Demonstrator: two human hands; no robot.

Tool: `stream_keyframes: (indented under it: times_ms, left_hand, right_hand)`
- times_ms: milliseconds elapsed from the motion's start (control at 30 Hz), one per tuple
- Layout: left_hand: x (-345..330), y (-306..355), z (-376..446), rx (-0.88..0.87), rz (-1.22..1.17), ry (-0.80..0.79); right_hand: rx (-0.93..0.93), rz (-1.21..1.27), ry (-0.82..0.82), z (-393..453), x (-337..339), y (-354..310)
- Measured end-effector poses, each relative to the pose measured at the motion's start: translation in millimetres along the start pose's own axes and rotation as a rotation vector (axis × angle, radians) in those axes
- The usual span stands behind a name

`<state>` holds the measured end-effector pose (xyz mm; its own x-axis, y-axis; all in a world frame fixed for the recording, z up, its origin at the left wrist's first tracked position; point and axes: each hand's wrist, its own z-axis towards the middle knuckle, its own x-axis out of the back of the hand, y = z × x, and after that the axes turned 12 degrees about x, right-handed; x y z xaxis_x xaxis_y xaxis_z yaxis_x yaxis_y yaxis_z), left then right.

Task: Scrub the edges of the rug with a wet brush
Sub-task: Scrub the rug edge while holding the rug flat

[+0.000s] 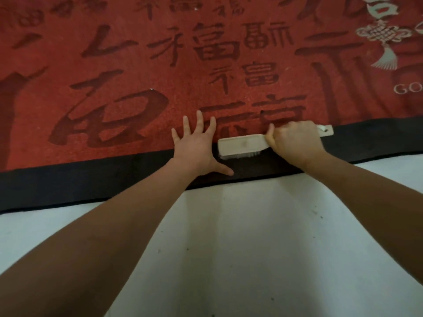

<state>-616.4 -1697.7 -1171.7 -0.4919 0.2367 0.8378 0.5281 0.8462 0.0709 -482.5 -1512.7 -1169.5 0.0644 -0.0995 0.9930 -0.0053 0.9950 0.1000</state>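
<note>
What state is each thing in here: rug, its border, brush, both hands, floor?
Rug: lying flat on the floor, red pile up.
Black border: flat along the near edge, under the brush.
Brush: bristles down on the border, handle pointing right.
Right hand: grips the brush handle.
Left hand: fingers spread, pressed flat on the rug beside the brush.
Floor: pale, with dark specks.

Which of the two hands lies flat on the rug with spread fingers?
The left hand: it presses open across the red field and black border of the rug. The right hand is curled around the brush handle instead.
</note>
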Motion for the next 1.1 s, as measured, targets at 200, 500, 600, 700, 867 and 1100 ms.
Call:
stream_keyframes:
  times_ms: [200, 500, 600, 700, 867, 1100]
  left_hand:
    - [-1, -1, -1, -0.019, 0.01, -0.002]
    - [-2, 0, 0, -0.023, 0.029, -0.016]
    - [-1, -1, 0, -0.027, 0.028, -0.012]
    - [-3, -1, -1, -0.027, 0.037, -0.01]
    - [-1, 1, 0, -0.008, 0.041, -0.023]
    - [6, 6, -7, 0.028, 0.034, -0.061]
  right_hand:
    - [0.225, 0.0, 0.001, 47, 5, -72]
    - [-0.003, -0.07, 0.163, 23, -6, -29]
    - [0.135, -0.006, 0.067, 28, 4, -38]
    - [0.169, -0.069, -0.046, -4, 1, 17]
    - [0.125, -0.19, -0.025, -6, -4, -8]
    - [0.07, -0.196, -0.206, -40, 9, 43]
